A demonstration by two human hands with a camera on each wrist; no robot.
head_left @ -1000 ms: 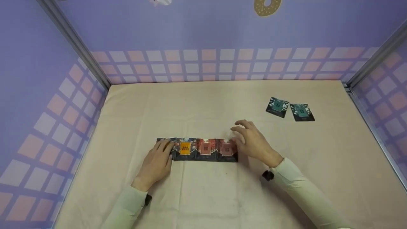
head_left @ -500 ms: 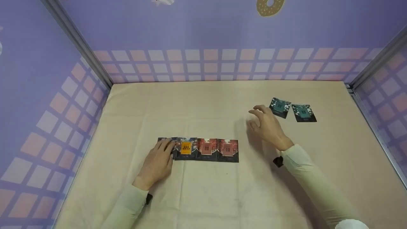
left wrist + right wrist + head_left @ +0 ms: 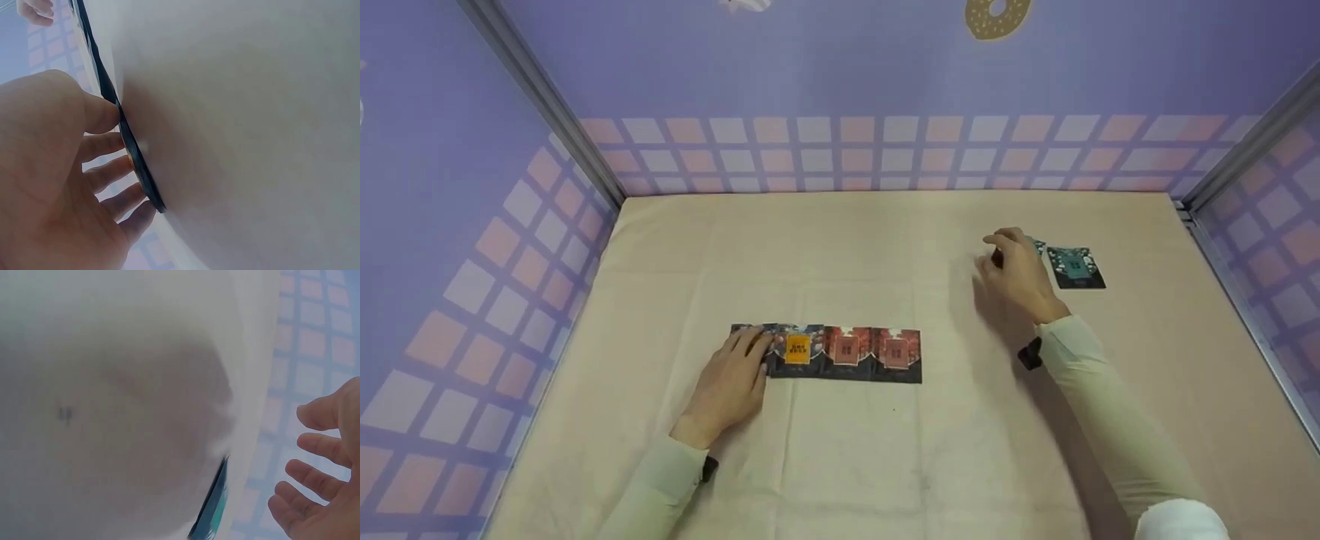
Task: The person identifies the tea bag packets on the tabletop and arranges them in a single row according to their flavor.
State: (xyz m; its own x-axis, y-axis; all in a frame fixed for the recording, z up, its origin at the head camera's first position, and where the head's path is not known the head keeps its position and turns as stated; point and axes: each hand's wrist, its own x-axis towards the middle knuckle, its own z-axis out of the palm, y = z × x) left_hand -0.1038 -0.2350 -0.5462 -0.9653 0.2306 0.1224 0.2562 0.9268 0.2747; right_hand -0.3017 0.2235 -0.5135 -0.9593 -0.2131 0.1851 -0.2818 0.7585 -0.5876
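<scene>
A row of flat, dark square sachets lies on the table: one largely hidden under my left hand point(image 3: 726, 394), one with an orange label point(image 3: 798, 351), then two red ones, the last a red sachet point(image 3: 896, 355) at the right end. My left fingers and thumb rest on the leftmost sachet, pressing it down; the left wrist view shows the fingertips along the sachet edge point(image 3: 138, 160). Back right, my right hand point(image 3: 1020, 277) hovers over a green sachet point(image 3: 214, 512), its fingers apart and holding nothing in the right wrist view. Right beside it lies another green sachet point(image 3: 1076, 268).
A cream cloth point(image 3: 840, 457) with faint creases covers the table. Purple walls with a pink and white check band point(image 3: 855, 154) enclose the back and both sides, joined by grey metal posts point(image 3: 547, 105).
My right hand has moved from the right end of the row to the back right, over the nearer green sachet. My left hand stays on the leftmost sachet.
</scene>
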